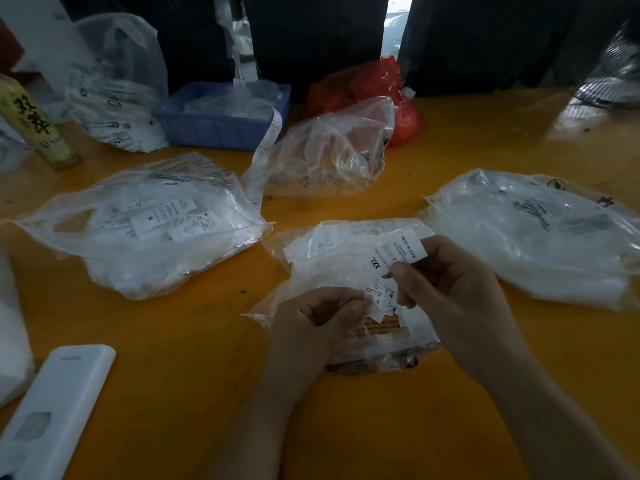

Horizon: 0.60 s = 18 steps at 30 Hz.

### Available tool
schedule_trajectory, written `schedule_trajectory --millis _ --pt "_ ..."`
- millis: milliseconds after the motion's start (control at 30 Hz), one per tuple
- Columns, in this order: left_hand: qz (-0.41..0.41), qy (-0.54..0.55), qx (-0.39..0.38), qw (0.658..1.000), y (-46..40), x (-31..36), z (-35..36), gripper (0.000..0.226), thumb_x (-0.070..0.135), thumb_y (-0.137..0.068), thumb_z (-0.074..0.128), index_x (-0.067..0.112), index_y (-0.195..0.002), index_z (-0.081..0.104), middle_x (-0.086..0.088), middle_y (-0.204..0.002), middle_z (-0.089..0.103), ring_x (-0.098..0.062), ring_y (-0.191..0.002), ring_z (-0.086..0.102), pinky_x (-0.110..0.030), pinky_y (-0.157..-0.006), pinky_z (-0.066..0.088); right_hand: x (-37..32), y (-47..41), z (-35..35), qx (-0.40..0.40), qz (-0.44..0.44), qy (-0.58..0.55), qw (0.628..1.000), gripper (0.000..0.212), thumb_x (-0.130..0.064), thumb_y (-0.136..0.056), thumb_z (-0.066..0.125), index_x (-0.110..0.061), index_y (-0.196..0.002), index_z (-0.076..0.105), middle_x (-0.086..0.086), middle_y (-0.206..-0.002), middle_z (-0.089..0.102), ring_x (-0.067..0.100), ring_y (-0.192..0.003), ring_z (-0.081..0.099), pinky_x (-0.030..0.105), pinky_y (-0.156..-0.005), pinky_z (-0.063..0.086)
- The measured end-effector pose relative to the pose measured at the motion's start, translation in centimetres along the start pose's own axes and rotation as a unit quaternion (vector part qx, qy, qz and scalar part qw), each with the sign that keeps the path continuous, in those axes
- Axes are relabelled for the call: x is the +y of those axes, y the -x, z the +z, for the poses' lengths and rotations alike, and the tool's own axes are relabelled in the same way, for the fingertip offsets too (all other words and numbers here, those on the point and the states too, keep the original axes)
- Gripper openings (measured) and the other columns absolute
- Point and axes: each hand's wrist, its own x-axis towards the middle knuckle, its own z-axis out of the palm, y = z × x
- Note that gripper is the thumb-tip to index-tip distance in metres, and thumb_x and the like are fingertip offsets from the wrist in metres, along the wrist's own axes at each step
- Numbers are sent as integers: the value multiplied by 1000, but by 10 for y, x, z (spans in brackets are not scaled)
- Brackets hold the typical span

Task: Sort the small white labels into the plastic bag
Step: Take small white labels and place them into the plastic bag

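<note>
While both hands work near the front edge of the yellow table [173, 358], that table carries everything else, from several filled bags down to single tags. Toward the right edge lies a large clear bag [540, 237] packed with white contents, and toward the left edge a matching bag of labels [145, 226] printed with the letter M. Along the back edge stand a blue tray [221, 123], a crumpled clear bag [332, 150] just beside it, a red bag [377, 88] behind that, and another printed bag [114, 84] at the back left corner beside a yellow-labelled bottle [34, 123]. A white flat device [59, 407] sits at the front left corner. Centred near the front lies the plastic bag [349, 271], half filled with small white labels [379, 296]. The left hand [318, 323] is curled, pinching the bag's crumpled edge. The right hand [457, 292] pinches a white XXL label [391, 256] between thumb and fingers, just above the bag.
</note>
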Motion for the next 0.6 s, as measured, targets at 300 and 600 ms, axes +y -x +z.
schedule_trajectory --millis 300,600 --pt "-1 -8 -2 1000 -1 -2 -1 17 34 -86 82 24 -100 85 -1 -92 83 -19 -88 80 -23 -73 62 9 -5 4 -28 -30 123 992 8 -35 -92 67 -37 -87 61 -9 -76 67 10 -66 62 25 -57 48" --pt "1 -23 -5 1000 -1 -4 -1 17 33 -86 82 24 -100 85 0 -94 83 -20 -86 80 -30 -79 65 13 -8 3 -17 -55 190 980 9 -44 -89 65 -37 -90 59 -7 -77 65 12 -63 58 22 -52 44"
